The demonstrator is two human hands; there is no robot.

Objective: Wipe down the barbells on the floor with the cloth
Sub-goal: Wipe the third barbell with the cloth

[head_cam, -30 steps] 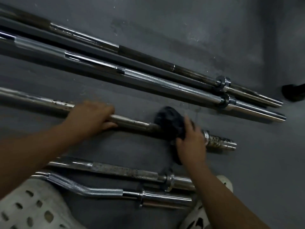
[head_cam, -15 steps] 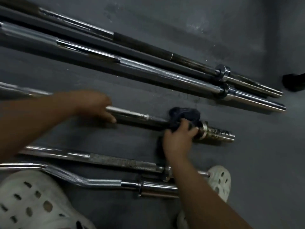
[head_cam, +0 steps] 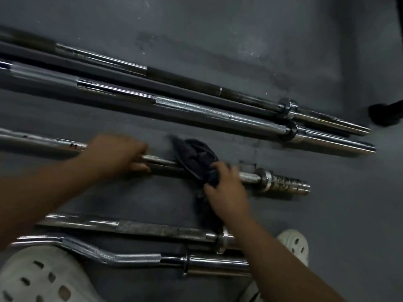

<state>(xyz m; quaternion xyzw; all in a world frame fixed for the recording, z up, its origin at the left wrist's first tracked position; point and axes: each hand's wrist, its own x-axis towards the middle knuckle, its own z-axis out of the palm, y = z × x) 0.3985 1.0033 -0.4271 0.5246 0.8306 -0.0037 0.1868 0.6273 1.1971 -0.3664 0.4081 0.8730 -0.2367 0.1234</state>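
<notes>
Rusty steel barbell (head_cam: 248, 177): my right fingers (head_cam: 220, 168), grasping the dark cloth (head_cam: 196, 158), have slid left from its collar; left fingers (head_cam: 137, 149) grip it. Threaded end points right.

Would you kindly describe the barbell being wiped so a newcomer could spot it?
On the grey floor, look between the long bars and the two short ones by the white shoes. This middle barbell alone has a dark cloth bunched on it in the right hand and a rust-spotted end.

glossy chrome metal barbells (head_cam: 218, 115), rust-pitted middle bar (head_cam: 250, 177), dark soft cloth (head_cam: 196, 160), matt grey floor (head_cam: 218, 29)
</notes>
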